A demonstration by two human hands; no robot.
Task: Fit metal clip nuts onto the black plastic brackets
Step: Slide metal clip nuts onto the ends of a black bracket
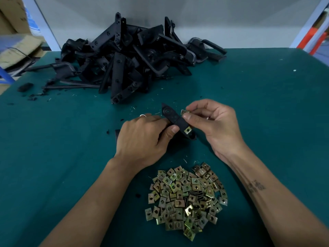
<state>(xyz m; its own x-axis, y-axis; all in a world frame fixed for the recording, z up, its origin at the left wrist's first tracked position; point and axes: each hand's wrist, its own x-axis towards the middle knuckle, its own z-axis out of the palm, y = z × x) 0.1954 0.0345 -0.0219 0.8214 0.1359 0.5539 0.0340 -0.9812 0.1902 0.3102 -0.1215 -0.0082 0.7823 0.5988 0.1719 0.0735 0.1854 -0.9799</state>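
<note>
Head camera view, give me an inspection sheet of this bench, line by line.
Surface: green mat, specked with black crumbs and shavings.
Job's things: bracket in hand, one clip nut fitted; bracket pile at back; loose clip nuts heaped in front.
Clutter: black scrap far left.
Grippers: left hand grips the bracket; right hand fingers pinch a second clip nut.
Cables: nothing seen.
Surroundings: cardboard boxes left, white wall behind.
</note>
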